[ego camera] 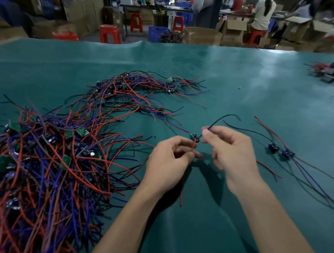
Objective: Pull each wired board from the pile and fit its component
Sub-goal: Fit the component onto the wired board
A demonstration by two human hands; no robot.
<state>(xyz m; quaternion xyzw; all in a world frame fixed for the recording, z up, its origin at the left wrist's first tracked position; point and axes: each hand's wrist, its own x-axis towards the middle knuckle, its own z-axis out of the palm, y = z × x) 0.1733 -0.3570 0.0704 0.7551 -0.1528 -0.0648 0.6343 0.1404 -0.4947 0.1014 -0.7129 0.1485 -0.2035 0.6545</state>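
A small green wired board [192, 137] hangs between my two hands above the green table mat [218, 74]. My left hand [168, 163] pinches its red wire [193, 148] just below the board; the wire's loose end dangles down past my wrist. My right hand [229, 152] pinches the black wire [222, 119] right beside the board, and that wire arcs up and away. A big pile of wired boards [43, 155] with red, blue and black leads lies to the left, stretching back toward the table's middle.
Two boards with blue parts [281, 150] lie to the right with their wires trailing toward me. More dark parts and wires [330, 72] sit at the far right. Beyond the table stand red stools, cardboard boxes and several people at benches.
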